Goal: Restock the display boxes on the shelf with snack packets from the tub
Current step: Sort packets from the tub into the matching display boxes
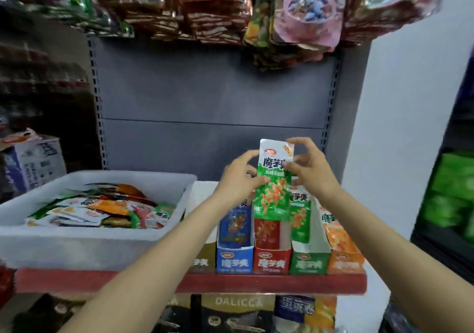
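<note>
A green snack packet [273,186] is pinched by the left hand [237,179] and right hand [311,168] above the green display box [309,263]; at nine o'clock, many packets remain in the white tub [84,240].

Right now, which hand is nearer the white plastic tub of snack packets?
Left. The left hand holds the green snack packet just right of the white plastic tub; the right hand holds the packet's far side.
</note>
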Demonstrator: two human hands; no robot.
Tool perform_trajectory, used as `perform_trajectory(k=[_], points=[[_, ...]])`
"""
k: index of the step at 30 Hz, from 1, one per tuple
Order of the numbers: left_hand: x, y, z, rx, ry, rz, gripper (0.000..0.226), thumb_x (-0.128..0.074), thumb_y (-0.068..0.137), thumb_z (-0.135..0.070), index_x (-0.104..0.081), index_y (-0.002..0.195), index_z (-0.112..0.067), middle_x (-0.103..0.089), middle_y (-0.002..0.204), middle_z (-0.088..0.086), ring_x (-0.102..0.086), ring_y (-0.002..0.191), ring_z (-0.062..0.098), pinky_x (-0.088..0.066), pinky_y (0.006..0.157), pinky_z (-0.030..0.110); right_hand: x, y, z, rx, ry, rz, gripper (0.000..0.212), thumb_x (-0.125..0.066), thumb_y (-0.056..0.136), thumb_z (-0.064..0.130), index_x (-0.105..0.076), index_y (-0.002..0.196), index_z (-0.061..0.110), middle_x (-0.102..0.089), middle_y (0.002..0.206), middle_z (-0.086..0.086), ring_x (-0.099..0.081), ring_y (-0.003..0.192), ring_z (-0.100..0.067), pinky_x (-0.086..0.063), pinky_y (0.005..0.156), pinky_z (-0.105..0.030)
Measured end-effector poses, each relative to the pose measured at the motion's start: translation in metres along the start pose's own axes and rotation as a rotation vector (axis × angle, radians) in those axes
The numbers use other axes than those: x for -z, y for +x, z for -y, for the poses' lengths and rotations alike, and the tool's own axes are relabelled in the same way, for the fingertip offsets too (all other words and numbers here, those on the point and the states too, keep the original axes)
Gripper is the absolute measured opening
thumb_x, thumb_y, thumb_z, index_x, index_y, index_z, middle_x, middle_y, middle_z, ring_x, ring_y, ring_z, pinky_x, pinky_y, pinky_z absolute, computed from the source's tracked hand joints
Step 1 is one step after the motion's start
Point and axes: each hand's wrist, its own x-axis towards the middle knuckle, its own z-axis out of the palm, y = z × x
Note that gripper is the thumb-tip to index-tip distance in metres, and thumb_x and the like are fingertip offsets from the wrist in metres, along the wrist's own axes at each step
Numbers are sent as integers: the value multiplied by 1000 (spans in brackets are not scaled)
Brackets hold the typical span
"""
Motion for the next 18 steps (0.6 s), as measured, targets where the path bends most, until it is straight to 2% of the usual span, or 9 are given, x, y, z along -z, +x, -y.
perform_trajectory(k=[2, 4, 6, 9, 11, 14, 18], points=[[-25, 8, -4, 23, -22, 20, 50, -72, 80, -8, -52, 123, -26, -69, 81, 6, -68, 82, 26, -57, 75, 47, 21, 2, -9, -3, -33, -14, 38, -62, 87, 4, -48, 114, 26, -64, 81, -17, -61, 69, -23, -54, 55, -36], [-45, 14, -6, 49, -14, 42, 51, -68, 82, -6, -50, 128, -20, -68, 90, 7, -66, 83, 22, -58, 75, 40, 37, 4, -19, 10, -115, -63, 38, -61, 87, 4, -47, 114, 27, -67, 84, -11, -65, 73, -24, -56, 63, -41], [-57, 20, -4, 47, 116, 52, 55, -67, 83, -7, -46, 133, -17, -67, 104, 8, -62, 94, 20, -52, 78, 30, 48, 6, -29, 6, -165, -114, 39, -59, 87, 2, -46, 117, 24, -67, 91, -8, -66, 77, -25, -57, 66, -45], [-68, 22, 2, 64, 337, 114, 60, -67, 82, -10, -43, 137, -10, -60, 121, 12, -57, 109, 25, -46, 81, 28, 55, 4, -43, -6, -232, -128, 39, -57, 88, 1, -44, 119, 21, -65, 94, -11, -65, 82, -29, -55, 69, -49], [-70, 21, 10, 100, 407, 180, 65, -71, 80, -13, -42, 138, -10, -58, 126, 12, -56, 113, 26, -45, 84, 25, 51, 2, -53, -11, -250, -113, 38, -56, 88, 0, -44, 118, 22, -65, 93, -10, -64, 81, -28, -55, 70, -50], [-73, 18, 16, 142, 377, 249, 64, -73, 80, -15, -44, 138, -13, -62, 110, 4, -57, 99, 18, -41, 77, 20, 43, 2, -61, -8, -259, -83, 38, -55, 88, 1, -41, 114, 25, -66, 96, -9, -65, 80, -28, -54, 69, -52], [-76, 15, 17, 157, 299, 226, 60, -75, 76, -8, -53, 131, -14, -66, 106, 10, -59, 84, 20, -52, 80, 31, 33, 4, -71, -5, -375, -38, 37, -52, 88, 5, -36, 111, 28, -64, 93, -2, -63, 78, -25, -54, 66, -42]])
